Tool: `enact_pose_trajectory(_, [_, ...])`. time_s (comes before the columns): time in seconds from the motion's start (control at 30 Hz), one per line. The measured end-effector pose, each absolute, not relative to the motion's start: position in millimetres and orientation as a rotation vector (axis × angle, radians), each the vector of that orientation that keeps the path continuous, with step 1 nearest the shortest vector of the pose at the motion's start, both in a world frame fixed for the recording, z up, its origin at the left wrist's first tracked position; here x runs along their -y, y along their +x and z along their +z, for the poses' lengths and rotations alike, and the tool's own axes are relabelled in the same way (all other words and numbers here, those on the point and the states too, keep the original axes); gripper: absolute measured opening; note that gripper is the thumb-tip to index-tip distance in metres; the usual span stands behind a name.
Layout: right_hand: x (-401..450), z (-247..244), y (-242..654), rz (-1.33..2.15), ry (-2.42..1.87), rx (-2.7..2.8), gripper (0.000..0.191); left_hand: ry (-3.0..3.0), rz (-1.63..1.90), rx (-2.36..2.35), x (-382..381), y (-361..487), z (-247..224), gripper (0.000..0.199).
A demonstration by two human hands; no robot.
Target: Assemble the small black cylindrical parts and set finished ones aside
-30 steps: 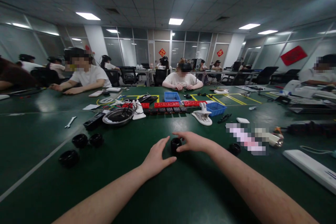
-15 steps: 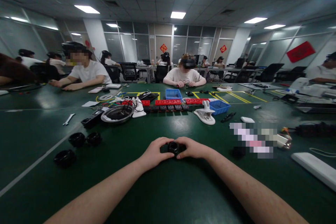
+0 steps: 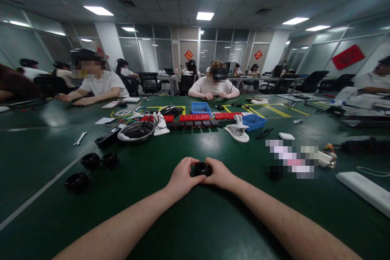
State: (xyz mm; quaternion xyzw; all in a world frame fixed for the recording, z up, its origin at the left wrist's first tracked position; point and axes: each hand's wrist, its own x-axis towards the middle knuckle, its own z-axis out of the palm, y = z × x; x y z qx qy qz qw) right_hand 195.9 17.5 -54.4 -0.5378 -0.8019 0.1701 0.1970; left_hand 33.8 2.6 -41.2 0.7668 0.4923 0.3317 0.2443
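Both my hands grip one small round black part with a hole in its top, low over the green table. My left hand curls around its left side, thumb at the near edge. On the opposite side my right hand closes on it, with the thumb meeting the left thumb in front. The far side of the part is partly covered by fingers. Off to the left stand three similar black ring-shaped parts: one, a second beside it, and a third nearer me.
Ahead are a metal bowl, red socket strips, a white clip base and blue trays. A wrench lies left, a long white object right. Across the table a person works with their hands.
My fingers have shifted slightly around the black part, the right hand wrapping a little closer over it. The view has tilted slightly. The person opposite has moved their hands together.
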Motion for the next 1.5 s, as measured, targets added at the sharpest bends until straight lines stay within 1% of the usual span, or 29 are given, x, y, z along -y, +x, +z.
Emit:
enact_pose_trajectory(0.13, [-8, -56, 183, 0.135, -1.668, 2.210, 0.029, 2.070, 0.985, -1.422, 0, 39, -44, 0.031])
enact_pose_trajectory(0.23, [-4, -53, 182, 0.029, -1.681, 2.213, 0.034, 2.076, 0.984, -1.384, -2, 37, -44, 0.032])
enact_pose_trajectory(0.3, [-4, -49, 187, 0.137, -1.586, 2.232, 0.041, 2.099, 0.941, -1.318, -4, 33, -43, 0.033])
enact_pose_trajectory(0.4, [-8, -42, 200, 0.540, -1.245, 2.318, 0.056, 2.130, 0.863, -1.178, -5, 27, -40, 0.036])
enact_pose_trajectory(0.47, [-10, -37, 208, 0.811, -1.051, 2.356, 0.057, 2.137, 0.838, -1.088, -5, 24, -39, 0.041])
enact_pose_trajectory(0.53, [-13, -34, 213, 0.958, -0.988, 2.372, 0.052, 2.155, 0.805, -1.019, -4, 23, -37, 0.045])
enact_pose_trajectory(0.73, [-18, -34, 216, 1.004, -1.026, 2.407, 0.038, 2.182, 0.732, -0.972, -2, 25, -31, 0.039])
enact_pose_trajectory(0.9, [-20, -39, 214, 1.102, -1.015, 2.342, 0.040, 2.177, 0.736, -1.026, 0, 27, -31, 0.038])
enact_pose_trajectory(1.13, [-19, -44, 210, 0.866, -1.193, 2.354, 0.041, 2.176, 0.780, -1.146, 6, 32, -32, 0.038])
enact_pose_trajectory(1.23, [-14, -48, 203, 0.666, -1.349, 2.354, 0.041, 2.161, 0.823, -1.213, 9, 34, -34, 0.035])
enact_pose_trajectory(1.33, [-5, -50, 192, 0.389, -1.535, 2.325, 0.037, 2.139, 0.884, -1.289, 11, 36, -38, 0.032])
enact_pose_trajectory(1.43, [3, -49, 184, 0.131, -1.616, 2.301, 0.034, 2.124, 0.942, -1.313, 10, 36, -41, 0.031])
enact_pose_trajectory(1.5, [3, -47, 185, 0.112, -1.574, 2.310, 0.039, 2.136, 0.925, -1.268, 8, 34, -41, 0.032])
